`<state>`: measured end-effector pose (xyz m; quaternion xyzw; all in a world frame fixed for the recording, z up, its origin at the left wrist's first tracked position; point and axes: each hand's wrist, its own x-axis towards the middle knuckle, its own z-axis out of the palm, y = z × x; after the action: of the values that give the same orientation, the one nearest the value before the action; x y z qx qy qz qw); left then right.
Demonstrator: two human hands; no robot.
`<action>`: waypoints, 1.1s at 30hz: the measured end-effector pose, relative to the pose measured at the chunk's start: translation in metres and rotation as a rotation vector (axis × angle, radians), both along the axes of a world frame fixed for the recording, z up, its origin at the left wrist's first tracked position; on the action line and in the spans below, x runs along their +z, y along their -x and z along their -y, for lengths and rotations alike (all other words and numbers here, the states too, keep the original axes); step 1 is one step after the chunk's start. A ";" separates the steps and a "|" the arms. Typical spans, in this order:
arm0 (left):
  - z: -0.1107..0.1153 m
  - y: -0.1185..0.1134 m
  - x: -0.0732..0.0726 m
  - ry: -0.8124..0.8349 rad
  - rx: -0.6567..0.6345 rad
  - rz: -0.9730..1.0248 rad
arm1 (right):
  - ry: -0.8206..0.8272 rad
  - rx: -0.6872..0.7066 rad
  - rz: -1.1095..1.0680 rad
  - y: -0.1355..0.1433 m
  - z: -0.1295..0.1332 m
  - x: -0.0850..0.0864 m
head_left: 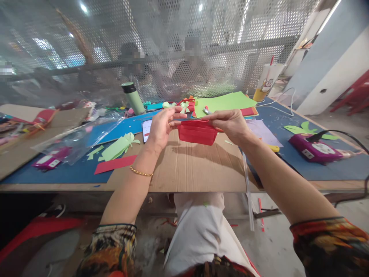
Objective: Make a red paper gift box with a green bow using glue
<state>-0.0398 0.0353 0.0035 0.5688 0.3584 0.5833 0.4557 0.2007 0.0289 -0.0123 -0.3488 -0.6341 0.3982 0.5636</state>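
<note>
A folded piece of red paper (197, 132) with crosswise creases is held up above the brown cardboard (184, 169). My right hand (232, 124) pinches its upper right corner between thumb and fingers. At the upper left corner, my left hand (165, 126) grips the paper with its lower fingertips, while its upper fingers stretch out above the edge. Behind the paper lie light green paper cutouts (184, 107) and a green sheet (227, 103). A phone (147, 130) with a lit screen lies partly behind my left hand.
Left are green paper strips (117, 149), a red strip (115, 164) and clear plastic (77, 134). A green bottle (134, 99) and a drink cup (266, 82) stand at the back. Right, a purple box (314, 148) has a cable. Perforated metal mesh (173, 50) rises behind the table.
</note>
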 end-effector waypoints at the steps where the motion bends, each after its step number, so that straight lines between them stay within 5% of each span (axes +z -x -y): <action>1: 0.000 0.000 0.000 -0.011 -0.001 -0.037 | 0.000 -0.004 0.000 0.000 0.000 0.000; 9: 0.007 -0.004 -0.008 -0.114 -0.120 -0.235 | 0.061 -0.005 -0.077 0.002 0.000 0.001; 22: 0.010 -0.012 -0.007 0.055 -0.117 -0.019 | -0.003 0.078 -0.031 0.001 -0.002 -0.004; 29: 0.008 -0.014 -0.009 0.054 -0.046 -0.018 | 0.049 0.073 0.024 -0.002 0.007 0.003; 33: 0.008 -0.016 -0.010 -0.107 0.103 -0.130 | 0.104 0.063 0.061 -0.003 0.009 0.004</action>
<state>-0.0239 0.0269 -0.0064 0.6098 0.3844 0.5861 0.3700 0.2034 0.0200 -0.0082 -0.3692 -0.6403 0.4374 0.5123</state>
